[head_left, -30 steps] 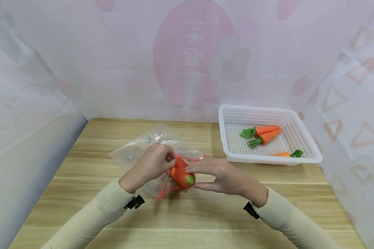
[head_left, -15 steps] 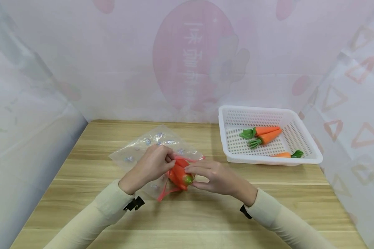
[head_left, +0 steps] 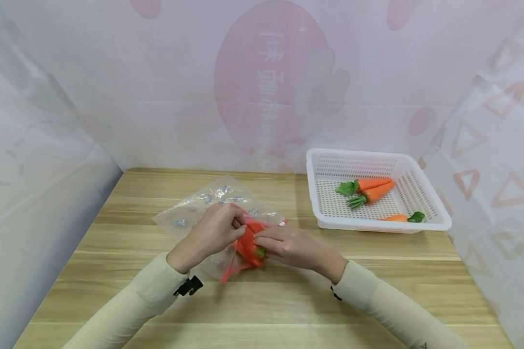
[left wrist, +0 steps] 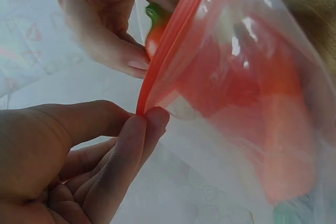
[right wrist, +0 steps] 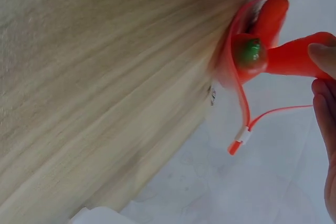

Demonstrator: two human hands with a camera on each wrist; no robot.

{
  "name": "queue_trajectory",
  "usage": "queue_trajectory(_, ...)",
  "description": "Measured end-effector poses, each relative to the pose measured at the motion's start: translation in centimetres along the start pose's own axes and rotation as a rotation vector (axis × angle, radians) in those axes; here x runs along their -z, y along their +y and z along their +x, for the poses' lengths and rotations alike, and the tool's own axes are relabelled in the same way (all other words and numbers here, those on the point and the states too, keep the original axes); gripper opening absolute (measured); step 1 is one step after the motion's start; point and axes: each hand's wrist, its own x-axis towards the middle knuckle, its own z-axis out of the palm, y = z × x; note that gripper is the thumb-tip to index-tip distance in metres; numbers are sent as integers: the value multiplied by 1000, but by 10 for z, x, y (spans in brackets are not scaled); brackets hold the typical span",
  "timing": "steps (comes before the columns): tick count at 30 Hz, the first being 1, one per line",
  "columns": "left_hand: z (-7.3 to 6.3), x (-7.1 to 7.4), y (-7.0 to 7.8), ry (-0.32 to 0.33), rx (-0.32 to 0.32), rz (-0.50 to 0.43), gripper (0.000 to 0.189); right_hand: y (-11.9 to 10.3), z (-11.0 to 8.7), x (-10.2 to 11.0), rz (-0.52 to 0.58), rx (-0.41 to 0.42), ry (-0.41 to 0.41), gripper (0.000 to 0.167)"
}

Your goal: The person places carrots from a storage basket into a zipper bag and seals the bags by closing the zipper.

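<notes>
A clear zip bag (head_left: pixel 227 191) with a red zip edge and bluish print lies on the table. My left hand (head_left: pixel 216 230) pinches its rim; thumb and fingertips meet on the red strip (left wrist: pixel 160 59) in the left wrist view. Its mouth gapes to the right, around orange-red carrots (right wrist: pixel 270 19). At the mouth my right hand (head_left: pixel 294 247) holds an orange-red carrot (left wrist: pixel 155 40) with a green end, between thumb and fingers, its body reaching past the rim. Another carrot (left wrist: pixel 289 140) shows through the plastic. A white slider (right wrist: pixel 243 136) sits at one corner of the zip.
On the right of the wooden table (head_left: pixel 270 310) stands a white perforated basket (head_left: pixel 382 225). Inside it lie two leafy carrots (head_left: pixel 377 192) side by side and a third carrot (head_left: pixel 395 217) by the front wall. Printed cloth walls (head_left: pixel 174 131) border the table at back and sides.
My right hand has moved left toward the bag, pushing the carrot further into the mouth. Its green end is now partly covered by the fingers. My left hand stays on the rim.
</notes>
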Motion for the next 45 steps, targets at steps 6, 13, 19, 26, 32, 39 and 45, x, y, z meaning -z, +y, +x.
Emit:
queue_trajectory(6, 0, 0, -1, 12, -5, 14, 12, -1, 0, -14, -21, -29, 11, 33)
queue_trajectory(13, 0, 0, 0, 7, 4, 20, 12, -3, 5, -22, -121, -33, -15, 24)
queue_trajectory(19, -1, -1, 0, 9, 10, 24, 11, -4, 7, -24, -150, -57, -117, 22)
queue_trajectory(26, -1, -1, 0, 2, 13, 13, 12, -3, 6, -22, -146, -88, -154, 22)
queue_trajectory(32, 0, 0, 0, -4, 12, 3, 13, -4, 5, -14, -119, -98, -120, 23)
queue_trajectory(39, -1, 0, 0, -4, 8, -3, 13, -2, -2, -1, -74, -128, -44, 24)
queue_trajectory(45, -2, 0, 0, -4, 12, -4, 12, -4, -6, 17, -77, -146, -39, 30)
